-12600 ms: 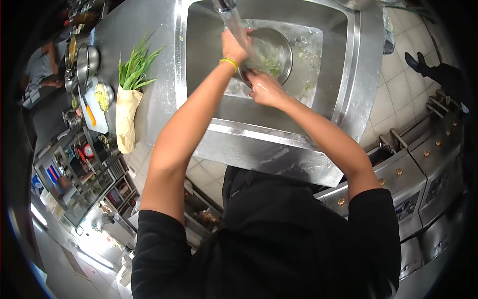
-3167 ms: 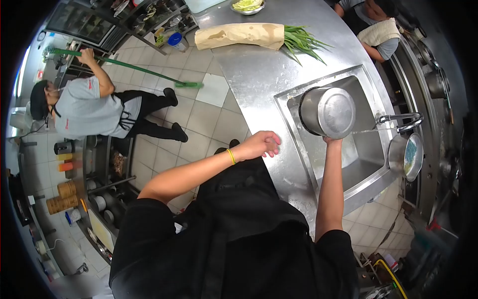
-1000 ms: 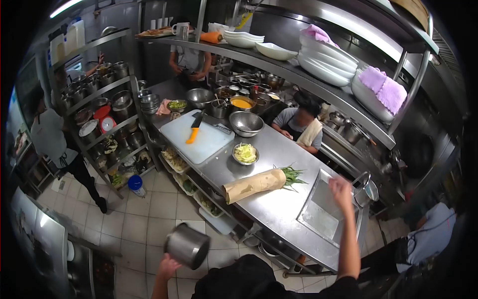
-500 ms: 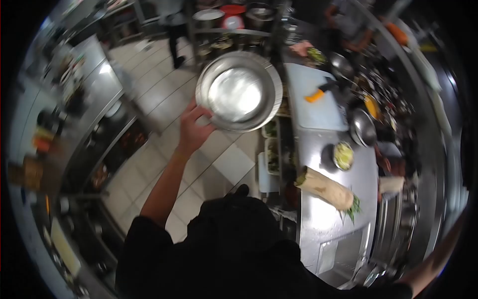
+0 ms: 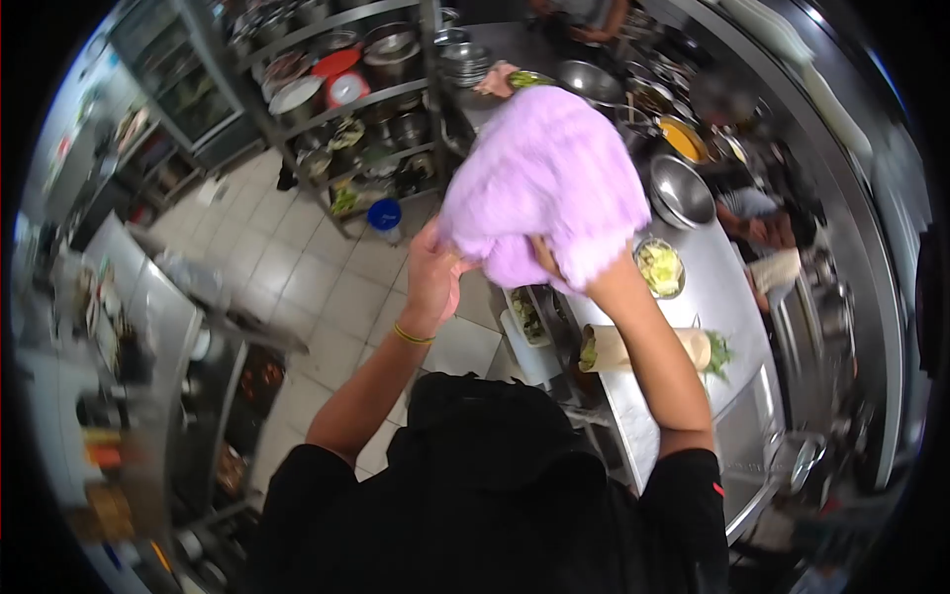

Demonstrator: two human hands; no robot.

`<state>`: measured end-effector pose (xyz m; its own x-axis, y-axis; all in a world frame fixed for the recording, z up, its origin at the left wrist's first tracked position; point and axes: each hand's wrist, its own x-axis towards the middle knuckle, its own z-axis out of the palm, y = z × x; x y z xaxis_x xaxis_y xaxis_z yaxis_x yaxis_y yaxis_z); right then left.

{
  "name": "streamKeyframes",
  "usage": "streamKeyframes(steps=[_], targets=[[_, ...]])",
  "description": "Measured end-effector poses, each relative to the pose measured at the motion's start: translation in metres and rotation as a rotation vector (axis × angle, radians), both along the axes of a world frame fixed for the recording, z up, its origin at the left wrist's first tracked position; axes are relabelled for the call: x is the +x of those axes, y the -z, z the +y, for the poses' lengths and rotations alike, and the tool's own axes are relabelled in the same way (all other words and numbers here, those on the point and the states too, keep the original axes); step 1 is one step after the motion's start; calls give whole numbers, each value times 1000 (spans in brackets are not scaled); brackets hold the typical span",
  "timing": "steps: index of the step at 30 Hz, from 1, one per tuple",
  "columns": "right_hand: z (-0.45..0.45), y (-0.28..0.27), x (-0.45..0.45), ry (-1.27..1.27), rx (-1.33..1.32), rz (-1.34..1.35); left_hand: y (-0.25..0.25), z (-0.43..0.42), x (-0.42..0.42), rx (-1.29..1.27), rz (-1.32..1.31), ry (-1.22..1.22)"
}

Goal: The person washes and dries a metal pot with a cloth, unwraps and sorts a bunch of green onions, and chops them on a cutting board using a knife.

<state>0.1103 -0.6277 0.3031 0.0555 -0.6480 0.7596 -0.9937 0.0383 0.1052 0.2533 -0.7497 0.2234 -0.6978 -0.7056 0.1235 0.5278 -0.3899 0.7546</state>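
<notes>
A pale purple cloth (image 5: 549,178) is bunched up in front of me, over the gap between the floor and the steel counter. My left hand (image 5: 432,274) is closed at its lower left edge, and the cloth hides what these fingers grip. Fingers of my right hand (image 5: 606,277) are wrapped in the cloth's lower right side, partly covered by its folds. No metal pot shows; whatever lies under the cloth is hidden.
On the steel counter (image 5: 633,401) are a paper-wrapped bundle of greens (image 5: 653,348), a bowl of cut vegetable (image 5: 660,267) and metal bowls (image 5: 681,190). A sink (image 5: 747,436) is at lower right. People stand beyond the counter. A blue-lidded bucket (image 5: 385,218) is on the floor.
The pot was washed at the sink, then carried away in my left hand; now it is out of sight. My right hand has come back from the far right and holds the purple cloth, earlier on the overhead shelf.
</notes>
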Motion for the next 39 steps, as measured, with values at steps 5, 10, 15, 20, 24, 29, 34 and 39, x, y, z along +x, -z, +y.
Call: streamKeyframes(steps=[5,10,15,20,24,29,34,39], targets=[[-26,-46,-15,36,35,-1686,7,-59,34,-411,133,30],[-33,75,0,-333,-397,-2223,-5,-96,61,-513,131,89],[-69,179,112,-1122,-757,-2585,33,-116,76,-653,96,94],[-69,189,147,-707,-1001,-2608,63,-126,68,-974,129,-4],[-21,165,161,-156,-871,-2470,58,-114,80,-825,146,84],[61,112,194,-416,-911,-2110,56,-147,77,-987,110,-91],[38,67,223,-199,-877,-2096,26,-102,98,-1211,197,301],[18,89,222,763,-198,-1776,-15,-21,121,-1598,432,556]])
